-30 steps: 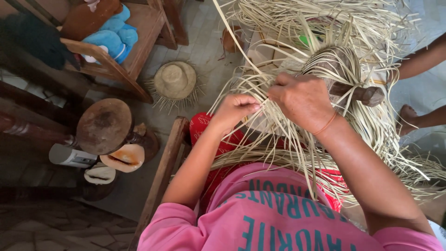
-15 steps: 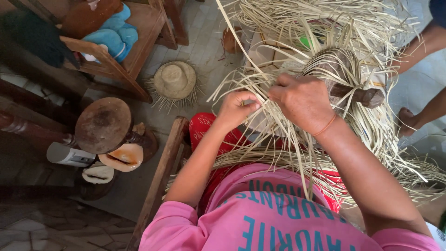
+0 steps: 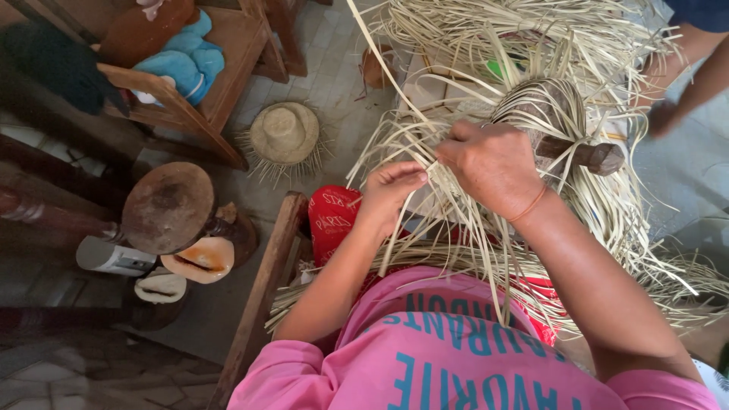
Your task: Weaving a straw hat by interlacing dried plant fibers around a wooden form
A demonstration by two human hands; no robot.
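Left hand pinches a few pale straw strands between closed fingertips; right hand, at its 3 o'clock, curls shut over more strands of the same bundle. Straw weave sits draped over a wooden block at 1 o'clock of the hands. Unfinished straw hat lies on the floor at 10 o'clock, well apart.

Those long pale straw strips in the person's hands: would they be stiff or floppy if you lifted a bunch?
Probably floppy: the straw strips droop in curves past the left hand and right hand. Likely light, being thin and flat. Loose ends fan out, so they may snag or tangle.
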